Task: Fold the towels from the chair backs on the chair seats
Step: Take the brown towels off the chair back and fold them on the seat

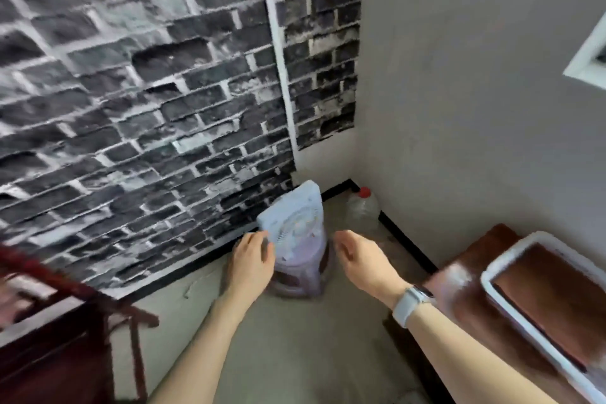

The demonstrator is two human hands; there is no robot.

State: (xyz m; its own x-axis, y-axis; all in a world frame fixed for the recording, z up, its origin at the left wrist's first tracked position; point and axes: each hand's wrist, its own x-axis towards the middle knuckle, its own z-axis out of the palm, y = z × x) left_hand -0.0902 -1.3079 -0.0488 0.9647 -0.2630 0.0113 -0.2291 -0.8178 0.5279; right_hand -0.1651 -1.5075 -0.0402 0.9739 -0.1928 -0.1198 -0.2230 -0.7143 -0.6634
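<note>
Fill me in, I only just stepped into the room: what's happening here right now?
A person stands facing a room corner with both bare hands held out, holding nothing. The left hand and right hand are open, in front of a small white fan that sits on a purple stool. A clear bottle with a red cap stands in the corner. No towel is in view; dark red wooden furniture, possibly a chair, shows at the lower left, so folding isn't under way in this blurred frame.

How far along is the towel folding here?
No towel shows, folded or unfolded, so progress can't be judged. Both the left hand and right hand are empty and open, held out over the floor towards a small white fan on a purple plastic stool. A dark red wooden chair sits at left.
</note>
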